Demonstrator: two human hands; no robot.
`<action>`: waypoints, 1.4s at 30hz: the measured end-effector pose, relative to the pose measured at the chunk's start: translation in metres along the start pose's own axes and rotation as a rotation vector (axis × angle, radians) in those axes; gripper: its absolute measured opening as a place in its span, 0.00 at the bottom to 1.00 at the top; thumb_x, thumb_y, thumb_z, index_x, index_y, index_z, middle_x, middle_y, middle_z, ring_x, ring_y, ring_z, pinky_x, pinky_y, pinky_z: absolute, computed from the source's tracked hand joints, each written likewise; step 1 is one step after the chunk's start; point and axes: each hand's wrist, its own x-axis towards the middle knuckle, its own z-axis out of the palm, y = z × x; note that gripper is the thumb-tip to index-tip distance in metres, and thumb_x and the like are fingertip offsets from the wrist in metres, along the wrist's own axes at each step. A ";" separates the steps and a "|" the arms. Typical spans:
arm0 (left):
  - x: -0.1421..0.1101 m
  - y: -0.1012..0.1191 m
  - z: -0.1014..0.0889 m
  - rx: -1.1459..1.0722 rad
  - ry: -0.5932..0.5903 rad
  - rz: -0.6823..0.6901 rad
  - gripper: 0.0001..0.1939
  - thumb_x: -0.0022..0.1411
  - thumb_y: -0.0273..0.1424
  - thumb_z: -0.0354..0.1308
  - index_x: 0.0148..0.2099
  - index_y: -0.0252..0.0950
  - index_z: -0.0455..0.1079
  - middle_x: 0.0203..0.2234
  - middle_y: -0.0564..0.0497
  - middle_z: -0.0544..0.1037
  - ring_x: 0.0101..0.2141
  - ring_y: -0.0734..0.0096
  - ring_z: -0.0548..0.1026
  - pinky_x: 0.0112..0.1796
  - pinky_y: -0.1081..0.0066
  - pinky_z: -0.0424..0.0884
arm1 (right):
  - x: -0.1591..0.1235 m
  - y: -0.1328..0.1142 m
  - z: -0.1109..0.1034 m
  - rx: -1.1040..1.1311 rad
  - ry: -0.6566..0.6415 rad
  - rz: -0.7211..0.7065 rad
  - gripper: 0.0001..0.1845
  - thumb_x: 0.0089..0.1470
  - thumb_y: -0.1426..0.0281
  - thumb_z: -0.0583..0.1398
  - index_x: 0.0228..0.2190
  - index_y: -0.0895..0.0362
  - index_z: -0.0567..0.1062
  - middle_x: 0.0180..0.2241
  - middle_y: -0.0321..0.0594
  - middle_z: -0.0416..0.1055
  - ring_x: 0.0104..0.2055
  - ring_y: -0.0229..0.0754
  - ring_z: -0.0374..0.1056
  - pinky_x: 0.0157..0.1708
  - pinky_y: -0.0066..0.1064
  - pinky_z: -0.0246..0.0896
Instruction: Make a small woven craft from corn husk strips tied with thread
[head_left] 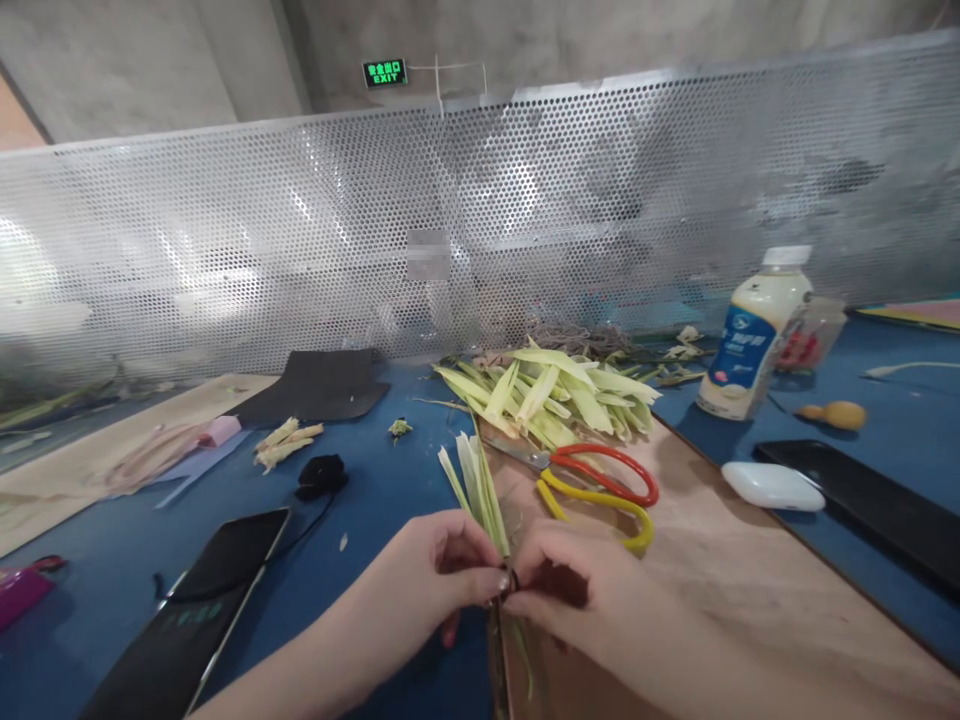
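Between the hands (pixel 469 575), leaf bundle (pixel 481 488), tips away, long axis slanting left

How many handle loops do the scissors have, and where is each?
2. On the scissors, the red loop lies farther from the person; the yellow loop lies nearer, just beyond the right hand. Neither is fully hidden.

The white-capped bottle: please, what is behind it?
Behind the bottle are a perforated panel and part of a clear container with something red inside. The container's left side is covered.
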 end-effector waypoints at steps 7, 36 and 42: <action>-0.003 0.007 0.002 0.023 0.013 0.009 0.08 0.49 0.32 0.58 0.29 0.32 0.65 0.18 0.57 0.67 0.17 0.81 0.62 0.15 0.81 0.60 | -0.002 0.003 0.000 -0.003 0.009 -0.079 0.05 0.50 0.70 0.57 0.24 0.57 0.70 0.23 0.33 0.64 0.26 0.33 0.60 0.23 0.23 0.55; -0.002 0.003 0.001 0.133 0.016 0.015 0.07 0.51 0.31 0.54 0.30 0.32 0.67 0.20 0.57 0.68 0.14 0.84 0.63 0.16 0.80 0.60 | -0.002 0.007 0.004 -0.053 0.057 -0.170 0.05 0.48 0.76 0.55 0.25 0.56 0.70 0.26 0.34 0.67 0.28 0.34 0.64 0.26 0.24 0.58; -0.004 0.004 0.000 0.148 0.012 0.029 0.06 0.52 0.29 0.53 0.32 0.32 0.67 0.22 0.57 0.69 0.15 0.84 0.64 0.18 0.79 0.61 | -0.002 0.011 0.005 -0.074 0.063 -0.240 0.07 0.48 0.78 0.54 0.26 0.56 0.70 0.26 0.35 0.66 0.28 0.33 0.63 0.27 0.24 0.58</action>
